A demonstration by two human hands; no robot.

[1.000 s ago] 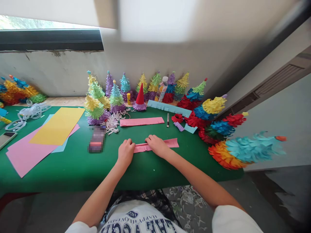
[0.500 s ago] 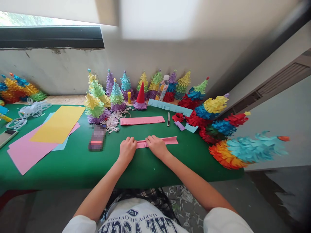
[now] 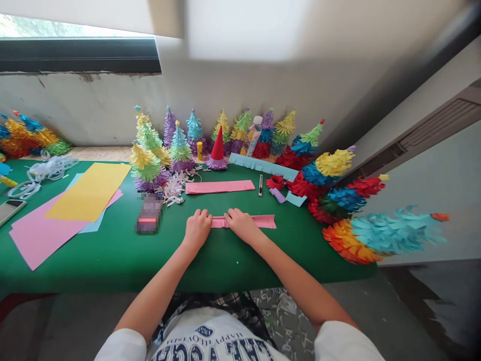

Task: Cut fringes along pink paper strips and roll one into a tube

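Note:
A fringed pink paper strip (image 3: 266, 221) lies on the green table in front of me, its upper edge partly curled over. My left hand (image 3: 198, 228) covers its left end with the fingers closed on it. Close by, my right hand (image 3: 241, 224) grips the middle of the same strip, fingers bent over the edge. Between the hands a short stretch of pink shows. Beyond them rests a second pink paper strip (image 3: 220, 187), and a small cutter knife (image 3: 260, 185) lies just right of it.
Fringed paper trees line the back and right side, around a red cone (image 3: 217, 146) and a bottle (image 3: 252, 136). A blue fringed strip (image 3: 263, 166) lies before them. White paper shreds (image 3: 176, 188) and a blurred phone-like object (image 3: 149, 214) are left, near coloured sheets (image 3: 90, 193).
Both hands stay on the pink strip in nearly the same place. The right end of the strip sits slightly lower and flatter; the view has shifted a little.

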